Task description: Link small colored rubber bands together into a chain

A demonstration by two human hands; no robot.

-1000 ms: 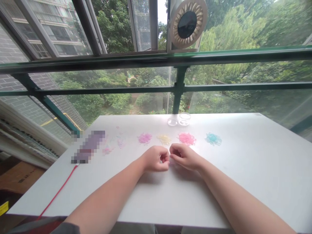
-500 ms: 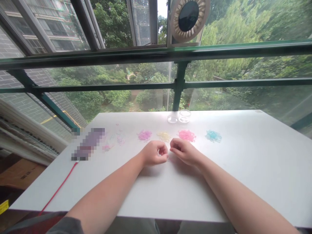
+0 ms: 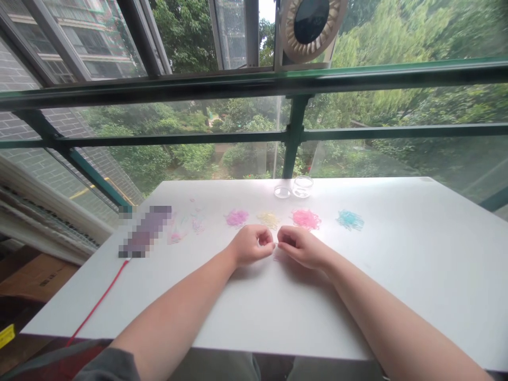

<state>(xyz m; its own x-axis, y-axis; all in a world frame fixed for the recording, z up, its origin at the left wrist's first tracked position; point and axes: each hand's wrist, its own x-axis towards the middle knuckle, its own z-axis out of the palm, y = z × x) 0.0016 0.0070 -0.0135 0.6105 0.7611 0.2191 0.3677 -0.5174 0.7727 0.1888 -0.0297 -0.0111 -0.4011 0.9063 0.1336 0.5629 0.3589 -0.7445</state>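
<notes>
My left hand (image 3: 254,245) is pinched closed over the middle of the white table (image 3: 246,312), thumb and forefinger together. Facing it, my right hand (image 3: 301,246) is in a similar pinch, its fingertips almost touching the left ones. Between the two pinches shows a tiny pale band (image 3: 277,244), mostly hidden by the fingers. A pinkish strand (image 3: 276,257) lies just below. Beyond my hands are piles of small, thin rubber bands: purple bands (image 3: 237,217), yellow bands (image 3: 268,219), pink bands (image 3: 305,219) and, farther right, teal bands (image 3: 350,219).
Mixed-colour bands (image 3: 197,224) lie scattered at the left, near a pixelated dark object (image 3: 146,233) with a red cord (image 3: 99,301). At the back edge stand a clear round container (image 3: 302,187) and a clear lid (image 3: 282,192). A green railing (image 3: 293,135) runs behind the table.
My fingertips have come slightly closer together, and a pale bit now shows between them. The camera view has shifted a little; the piles lie as before.
</notes>
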